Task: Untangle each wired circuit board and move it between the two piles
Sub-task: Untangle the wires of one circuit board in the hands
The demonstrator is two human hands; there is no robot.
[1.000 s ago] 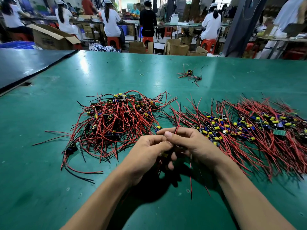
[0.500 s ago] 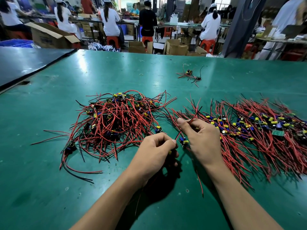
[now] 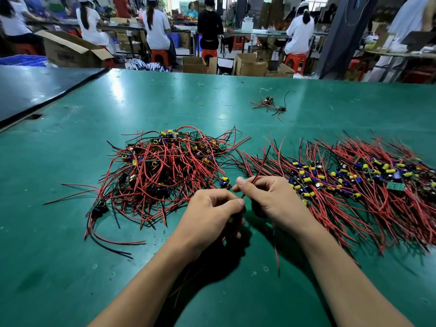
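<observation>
Hands meet low in the centre of the frame above a green table (image 3: 70, 267), working one wired piece between two heaps. The left hand (image 3: 212, 213) is curled closed around a circuit board (image 3: 230, 219), of which only a bit of yellow shows between the fingers. The right hand (image 3: 271, 199) pinches a red wire (image 3: 259, 166) between thumb and forefinger, and the wire rises toward the middle of the frame. A second red lead (image 3: 276, 251) hangs below the right hand toward the bottom edge. The tangled pile (image 3: 165, 171) sits centre left, and the combed pile (image 3: 354, 182) spreads across the right (its wires lie mostly one way). From where I stand, the main risk is a snag. The raised wire crosses just above the near edge of the combed pile, so a sideways pull could hook neighbouring leads and drag sorted boards out of line. A sharp tug with the board clamped could, I judge, strain the wire where it joins the board. A loose board (image 3: 225, 181) lies just beside the knuckles and could be swept into the work. The hanging lead might also catch under a wrist.
</observation>
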